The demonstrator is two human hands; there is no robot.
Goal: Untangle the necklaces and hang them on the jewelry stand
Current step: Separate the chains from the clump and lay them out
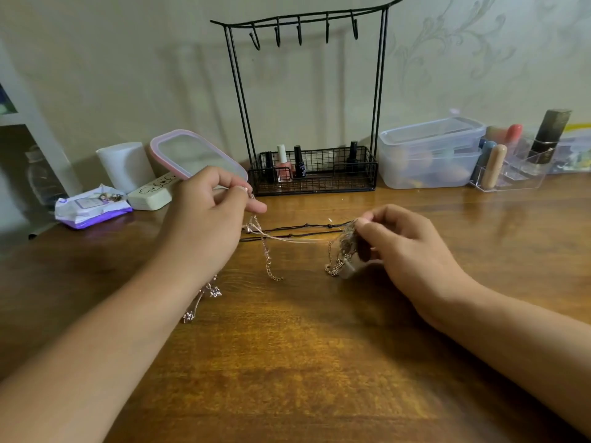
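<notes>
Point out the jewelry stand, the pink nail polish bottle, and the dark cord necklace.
jewelry stand (305,20), head view, top bar.
pink nail polish bottle (283,171), head view, pink body.
dark cord necklace (307,225), head view, knotted stretch between the hands.

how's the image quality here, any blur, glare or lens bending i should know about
Head view: wide-angle bending bows the jewelry stand and table edge; the clump of chains in the right hand is smeared by motion blur, while the left hand pinching a chain reads sharper; soft glare streaks the tabletop on the right; the forearms cast faint shadows; the far corners go soft.
</notes>
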